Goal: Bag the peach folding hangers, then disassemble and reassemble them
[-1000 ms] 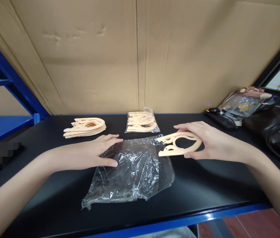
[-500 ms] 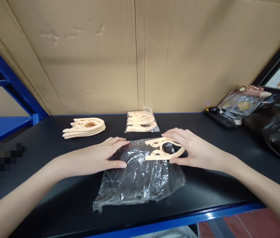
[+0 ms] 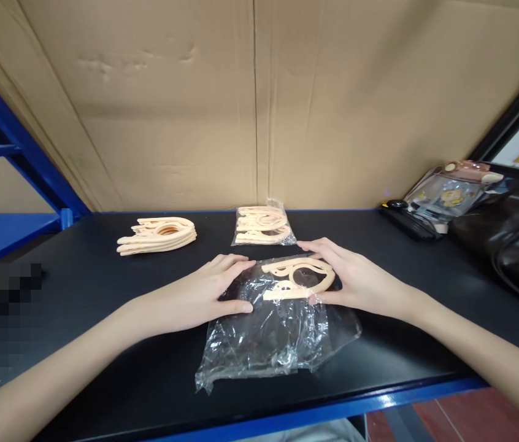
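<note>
A beige folding clothes hanger [image 3: 321,285] lies flat, with my right hand [image 3: 356,273] closed around its rounded right end, thumb below and fingers above. Shiny film of a clear plastic bag [image 3: 259,344] covers at least the hanger's left part. On the bag's upper left side rests my left hand [image 3: 213,287], its thumb and fingers holding the film with a gap between them. Behind my hands sits another clear bag packed with beige hangers [image 3: 262,225]. To its left is a loose stack of several beige hangers [image 3: 161,236].
The black tabletop [image 3: 103,362] ends at a blue front edge [image 3: 333,405]. A cardboard wall [image 3: 172,123] stands behind it. At the right are a dark leather bag [image 3: 512,227], a clear pouch [image 3: 448,190] and a black item [image 3: 409,221]. A blue frame [image 3: 43,166] rises at left.
My left hand and the plastic bag have moved right. My right hand has brought the hanger slightly left, so more of it lies within the film.
</note>
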{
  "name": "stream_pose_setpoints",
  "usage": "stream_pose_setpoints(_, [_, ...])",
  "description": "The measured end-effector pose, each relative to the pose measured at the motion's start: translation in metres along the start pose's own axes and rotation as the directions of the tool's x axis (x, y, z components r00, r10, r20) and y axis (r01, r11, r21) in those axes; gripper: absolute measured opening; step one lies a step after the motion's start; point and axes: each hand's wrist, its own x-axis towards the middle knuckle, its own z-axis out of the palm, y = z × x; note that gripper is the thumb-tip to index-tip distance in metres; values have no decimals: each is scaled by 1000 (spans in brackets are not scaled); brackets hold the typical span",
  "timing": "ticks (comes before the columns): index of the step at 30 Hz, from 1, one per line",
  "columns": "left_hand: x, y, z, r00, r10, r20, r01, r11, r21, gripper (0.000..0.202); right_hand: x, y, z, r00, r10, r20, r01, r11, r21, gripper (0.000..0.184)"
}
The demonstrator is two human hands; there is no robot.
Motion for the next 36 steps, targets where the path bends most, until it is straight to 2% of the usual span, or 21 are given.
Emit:
stream_pose_setpoints(3, [1, 0, 2, 1000, 20, -5, -20, 999, -27, 61, 2, 0, 9, 1000, 11, -26, -11, 1000, 12, 76])
stream_pose_setpoints(8, [1, 0, 2, 1000, 17, -12, -18, 998, -55, 62, 3, 2, 13, 993, -16, -114, -3, 987, -161, 79])
stream_pose_setpoints(12, [2, 0, 0, 999, -53, 5, 53, 993, -101, 65, 0, 8, 0, 1000, 2, -12, -4, 987, -163, 84])
stream_pose_setpoints(16, [6, -4, 1, 997, -77, -30, 72, 985, -156, 67, -1, 13, -7, 998, 25, 59, -20, 995, -97, 75])
stream_pose_setpoints(20, [9, -6, 3, 997, -81, -13, 77, 976, -206, 72, 2, 12, 4, 999, 31, 18, -30, 998, -61, 76])
stream_pose_setpoints(25, [10, -6, 3, 996, -84, 2, 82, 973, -216, 74, 6, 4, 24, 992, 74, -102, -82, 994, -76, 81])
stream_pose_setpoints(28, [9, -6, 3, 996, -89, 2, 88, 972, -218, 75, 7, 0, 29, 985, 84, -152, -97, 992, -76, 81])
stream_pose_setpoints(31, [8, -4, 2, 996, -88, 0, 86, 974, -209, 76, 7, -1, 26, 984, 100, -149, -99, 995, 13, 77])
stream_pose_setpoints(33, [8, -3, 1, 997, -80, 3, 79, 979, -189, 76, 6, 0, 20, 985, 135, -104, -116, 978, 171, 77])
stream_pose_setpoints(36, [7, -1, -1, 998, -68, 12, 69, 984, -167, 74, 4, 2, 13, 986, 165, 5, -152, 898, 414, 80])
